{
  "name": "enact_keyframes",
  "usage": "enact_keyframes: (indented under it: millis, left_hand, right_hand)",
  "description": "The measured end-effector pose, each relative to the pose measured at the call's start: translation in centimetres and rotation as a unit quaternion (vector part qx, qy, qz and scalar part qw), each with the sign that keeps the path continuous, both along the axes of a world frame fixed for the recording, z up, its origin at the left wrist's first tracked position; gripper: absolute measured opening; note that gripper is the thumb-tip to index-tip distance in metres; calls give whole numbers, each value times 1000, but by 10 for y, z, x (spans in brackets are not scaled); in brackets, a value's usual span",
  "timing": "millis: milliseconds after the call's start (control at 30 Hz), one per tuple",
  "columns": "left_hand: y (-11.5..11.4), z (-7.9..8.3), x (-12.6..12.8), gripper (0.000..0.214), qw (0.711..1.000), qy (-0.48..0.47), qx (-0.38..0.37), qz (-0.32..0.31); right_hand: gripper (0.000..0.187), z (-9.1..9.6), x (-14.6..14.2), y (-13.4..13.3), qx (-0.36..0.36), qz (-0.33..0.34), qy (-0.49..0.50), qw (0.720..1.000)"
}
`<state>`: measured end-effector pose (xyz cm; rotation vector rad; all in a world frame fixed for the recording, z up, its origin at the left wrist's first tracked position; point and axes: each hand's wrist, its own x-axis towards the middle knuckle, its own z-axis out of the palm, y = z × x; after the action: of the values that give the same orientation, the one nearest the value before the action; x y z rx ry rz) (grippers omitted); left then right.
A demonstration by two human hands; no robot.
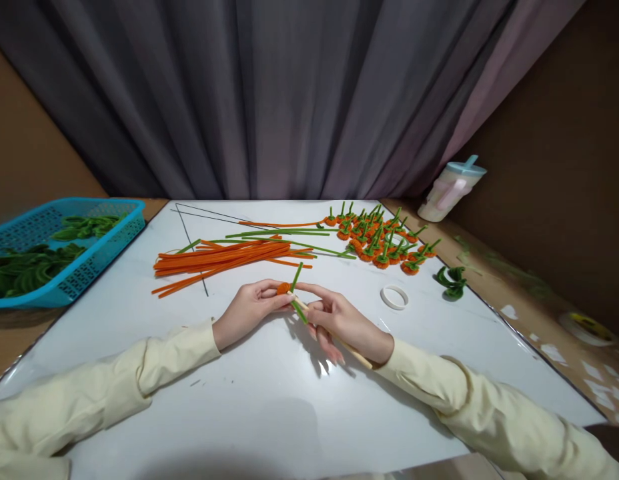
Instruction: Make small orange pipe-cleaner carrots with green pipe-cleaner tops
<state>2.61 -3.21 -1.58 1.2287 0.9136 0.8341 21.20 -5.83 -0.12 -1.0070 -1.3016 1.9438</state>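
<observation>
left hand [248,311] pinches a fuzzy orange coil [283,289]; right hand [350,325], fingers curled, grips a slender pale stick [360,357], middle hidden.

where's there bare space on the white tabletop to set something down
Widest: white tabletop between left sleeve and right sleeve, bar small flecks. Also between blue basket and orange strips, and between green bundle and right sleeve. Crowded: far right, with orange flower heads.
</observation>
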Motion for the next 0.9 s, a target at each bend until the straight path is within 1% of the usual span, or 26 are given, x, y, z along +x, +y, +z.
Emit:
enact_keyframes:
  millis: [67,167,333,467,600,767,900]
  left_hand:
    - [1,0,-1,34,1000,5,-2,-3]
    - [1,0,-2,36,1000,11,0,-16]
    - [2,-1,-2,34,1000,16,-8,-4]
    - [2,0,0,33,1000,6,-19,-1]
    - [3,-1,-1,30,1000,-7,-27,-12]
    - [4,0,-2,31,999,-4,-40,-29]
    - [5,1,-1,31,998,7,-35,-44]
  right_hand:
    - [67,2,1,1,-13,6,17,1000]
    - [66,4,2,2,-23,15,33,999]
    - [67,3,2,2,-10,1,31,999]
    - [64,0,2,1,6,-7,12,1000]
    - [59,-2,1,0,25,-6,-8,1000]
    - [55,2,0,-1,28,26,-51,998]
    - [52,6,-1,-2,40,33,-82,995]
